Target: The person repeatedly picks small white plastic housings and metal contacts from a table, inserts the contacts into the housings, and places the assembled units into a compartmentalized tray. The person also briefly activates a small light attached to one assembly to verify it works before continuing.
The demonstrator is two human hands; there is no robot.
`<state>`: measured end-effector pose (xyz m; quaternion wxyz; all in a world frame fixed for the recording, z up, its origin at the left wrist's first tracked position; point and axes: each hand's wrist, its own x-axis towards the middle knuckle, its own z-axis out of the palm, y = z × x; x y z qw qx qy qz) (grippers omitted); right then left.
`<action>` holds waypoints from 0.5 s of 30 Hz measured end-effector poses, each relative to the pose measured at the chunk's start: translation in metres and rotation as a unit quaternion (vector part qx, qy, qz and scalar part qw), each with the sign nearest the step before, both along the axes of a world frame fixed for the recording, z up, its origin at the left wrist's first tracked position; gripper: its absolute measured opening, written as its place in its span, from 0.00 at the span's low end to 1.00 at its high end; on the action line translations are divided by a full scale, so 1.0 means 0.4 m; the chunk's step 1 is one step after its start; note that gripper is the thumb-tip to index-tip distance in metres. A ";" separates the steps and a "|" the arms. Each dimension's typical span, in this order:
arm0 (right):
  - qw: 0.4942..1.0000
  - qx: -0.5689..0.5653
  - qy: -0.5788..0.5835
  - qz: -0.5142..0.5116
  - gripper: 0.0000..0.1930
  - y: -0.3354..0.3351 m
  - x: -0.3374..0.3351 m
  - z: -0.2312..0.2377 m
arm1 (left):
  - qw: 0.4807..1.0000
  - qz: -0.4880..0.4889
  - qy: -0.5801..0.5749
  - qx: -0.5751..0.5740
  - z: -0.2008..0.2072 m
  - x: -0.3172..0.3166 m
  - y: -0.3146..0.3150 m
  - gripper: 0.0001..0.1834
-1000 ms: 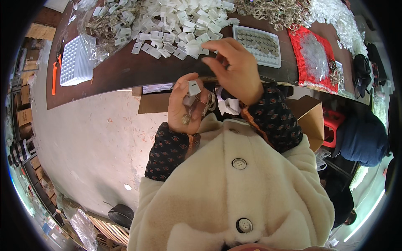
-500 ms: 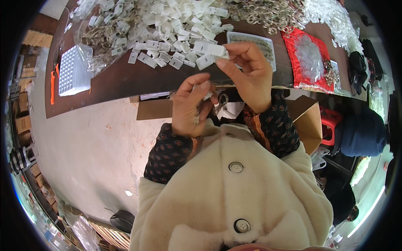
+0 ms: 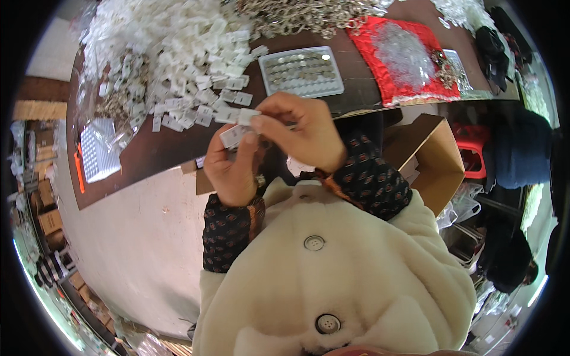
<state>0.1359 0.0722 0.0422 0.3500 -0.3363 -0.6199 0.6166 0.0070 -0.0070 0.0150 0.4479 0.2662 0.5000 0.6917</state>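
Heaps of little things cover a big brown table (image 3: 155,161). From where I stand, I see a large pile of white blocks (image 3: 184,71) toward its left side, with shiny metal rings (image 3: 303,16) to the right of it. Nearer the person, a clear tray (image 3: 339,76) has rows of round silver discs (image 3: 303,64). Just right of that lies a red cloth (image 3: 379,71) with clear plastic bits (image 3: 405,56) on top.

The person's left hand (image 3: 233,172) pinches one small white block (image 3: 232,136) between thumb and fingers. The right hand (image 3: 307,132) pinches another block (image 3: 248,117) the same way. Both blocks are up close together, by the near edge of the pile. I can't tell if they touch. Something small and shiny shows near the left wrist, but it is too tiny to make out.

On the right, beside the table, sit a cardboard box (image 3: 440,153) and a red stool (image 3: 470,137).
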 end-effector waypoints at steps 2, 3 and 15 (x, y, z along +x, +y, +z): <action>0.983 0.164 -0.026 -0.073 0.12 0.001 -0.034 0.002 | 1.000 -0.018 -0.025 -0.006 0.001 -0.013 0.001 0.12; 0.978 0.185 -0.043 -0.081 0.14 0.012 -0.054 0.000 | 0.999 -0.011 -0.038 -0.023 0.001 -0.019 0.003 0.12; 0.995 -0.047 0.083 0.010 0.08 0.005 0.003 0.006 | 0.993 -0.033 -0.110 -0.012 0.004 -0.007 0.018 0.17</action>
